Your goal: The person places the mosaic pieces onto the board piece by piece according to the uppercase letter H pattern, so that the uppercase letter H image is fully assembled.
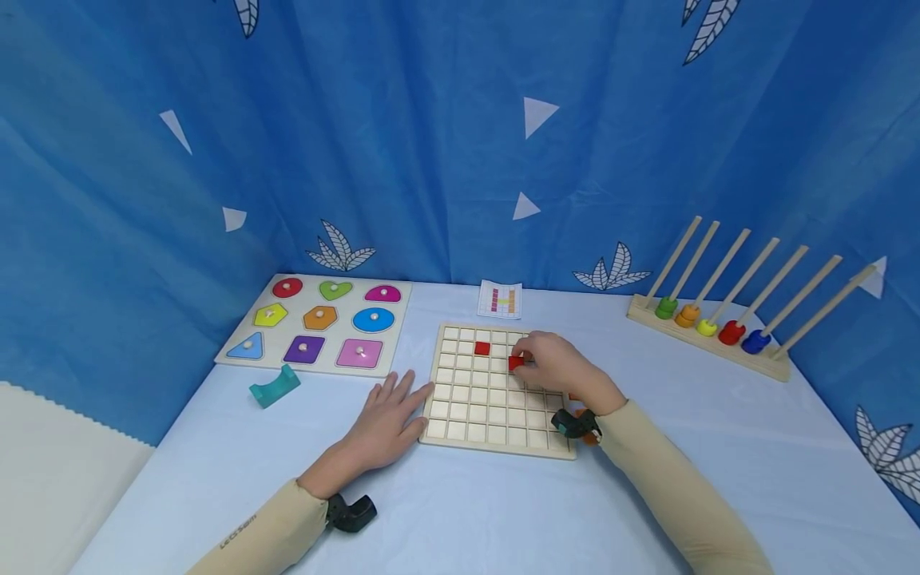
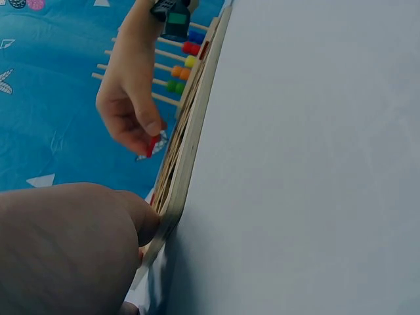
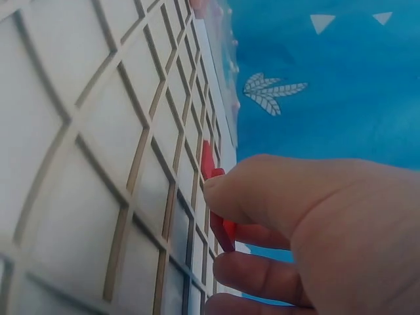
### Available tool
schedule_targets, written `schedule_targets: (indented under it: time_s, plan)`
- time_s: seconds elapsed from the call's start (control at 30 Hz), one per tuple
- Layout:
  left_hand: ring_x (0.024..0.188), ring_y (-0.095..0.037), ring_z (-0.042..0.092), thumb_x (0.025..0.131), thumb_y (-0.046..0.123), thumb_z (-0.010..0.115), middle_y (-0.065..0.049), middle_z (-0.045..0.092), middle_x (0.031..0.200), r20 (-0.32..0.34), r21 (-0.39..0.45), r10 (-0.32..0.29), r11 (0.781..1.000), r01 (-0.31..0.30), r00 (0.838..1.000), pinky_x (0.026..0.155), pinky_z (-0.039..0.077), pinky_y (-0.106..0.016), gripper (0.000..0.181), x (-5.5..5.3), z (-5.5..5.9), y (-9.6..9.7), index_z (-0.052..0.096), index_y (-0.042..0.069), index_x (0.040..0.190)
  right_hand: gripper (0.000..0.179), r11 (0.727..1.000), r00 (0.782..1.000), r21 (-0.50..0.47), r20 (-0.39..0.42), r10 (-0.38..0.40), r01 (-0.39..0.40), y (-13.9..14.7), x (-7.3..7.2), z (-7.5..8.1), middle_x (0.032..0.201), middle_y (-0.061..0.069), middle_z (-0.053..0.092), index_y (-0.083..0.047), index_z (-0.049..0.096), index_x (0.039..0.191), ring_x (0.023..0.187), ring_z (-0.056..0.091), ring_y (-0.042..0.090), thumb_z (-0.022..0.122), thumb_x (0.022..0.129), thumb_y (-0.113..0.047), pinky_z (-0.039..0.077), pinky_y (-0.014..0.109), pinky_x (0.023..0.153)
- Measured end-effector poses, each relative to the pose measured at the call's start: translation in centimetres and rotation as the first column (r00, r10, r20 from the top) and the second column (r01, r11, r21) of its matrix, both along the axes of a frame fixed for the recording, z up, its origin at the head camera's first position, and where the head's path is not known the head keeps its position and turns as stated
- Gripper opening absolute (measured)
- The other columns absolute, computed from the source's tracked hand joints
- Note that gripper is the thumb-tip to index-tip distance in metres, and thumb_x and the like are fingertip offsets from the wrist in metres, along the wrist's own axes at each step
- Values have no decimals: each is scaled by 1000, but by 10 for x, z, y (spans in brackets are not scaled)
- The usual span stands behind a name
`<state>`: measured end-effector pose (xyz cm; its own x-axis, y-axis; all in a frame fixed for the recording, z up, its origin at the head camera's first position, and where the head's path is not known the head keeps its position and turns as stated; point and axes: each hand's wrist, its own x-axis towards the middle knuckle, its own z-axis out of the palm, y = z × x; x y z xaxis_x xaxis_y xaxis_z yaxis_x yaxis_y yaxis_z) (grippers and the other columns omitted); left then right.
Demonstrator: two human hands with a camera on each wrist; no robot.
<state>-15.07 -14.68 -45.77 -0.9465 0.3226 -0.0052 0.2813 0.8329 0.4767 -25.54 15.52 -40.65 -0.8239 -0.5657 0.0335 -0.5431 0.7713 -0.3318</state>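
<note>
A square wooden grid board (image 1: 460, 415) lies on the white table in front of the person. The right hand (image 1: 561, 367) pinches a red square tile (image 1: 515, 363) between thumb and fingers over the board's upper right part. In the right wrist view this tile (image 3: 222, 230) is tilted, close over the grid. Another red tile (image 1: 482, 348) sits in a cell to the left. The left hand (image 1: 386, 423) lies with spread fingers at the board's left edge, and in the left wrist view its thumb (image 2: 141, 216) touches that edge.
Behind the board lies a small printed pattern card (image 1: 500, 300). A shape puzzle (image 1: 302, 302) with knobs is at back left, a teal curved piece (image 1: 275, 387) before it. At right stands a peg rack (image 1: 707, 342) with coloured beads. Orange pieces (image 1: 591, 438) show beside the right wrist.
</note>
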Motion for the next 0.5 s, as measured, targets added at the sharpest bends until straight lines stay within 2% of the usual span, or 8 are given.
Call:
schedule_targets:
  time_s: [0.27,0.5]
  plan:
    - [157,-48,16,103,26,54,-23,30,166,0,0,-4,1000,4,1000,124,13,-69,54,0,2,0,46,11,154,22,1000,1000,-3,12,22,-22,-17,-7,-5,92,5,69,-7,76,107,79,56,16,76,89,-19,52,31,73]
    - [157,-48,15,103,27,53,-23,30,166,3,1,-1,1000,1,1000,124,13,-68,54,0,1,0,46,11,154,22,999,999,0,6,35,-35,-30,-10,-10,94,4,69,-6,76,108,81,55,15,74,90,-18,51,29,74]
